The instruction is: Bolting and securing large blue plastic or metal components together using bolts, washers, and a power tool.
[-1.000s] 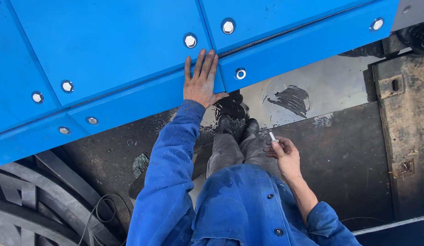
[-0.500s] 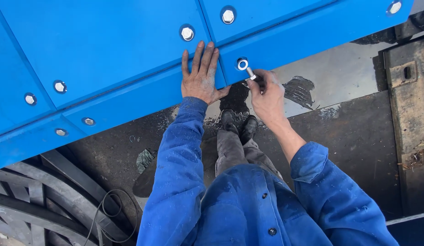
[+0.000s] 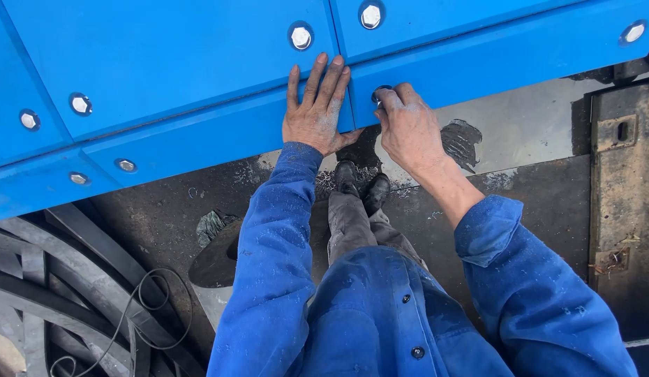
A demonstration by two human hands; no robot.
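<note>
Right hand [image 3: 408, 129] now lower, fingers pinched over bolt hole [image 3: 377, 93]; left hand [image 3: 316, 112] flat, fingers spread on blue panel [image 3: 185, 63].

The left hand [image 3: 316, 115] lies flat on the panel [image 3: 178, 56], left of the right hand [image 3: 408, 129].

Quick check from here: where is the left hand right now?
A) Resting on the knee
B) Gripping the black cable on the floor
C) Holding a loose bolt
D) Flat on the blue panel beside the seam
D: the left hand lies spread and flat on the blue panel, while the right hand works at a hole next to it.
</note>
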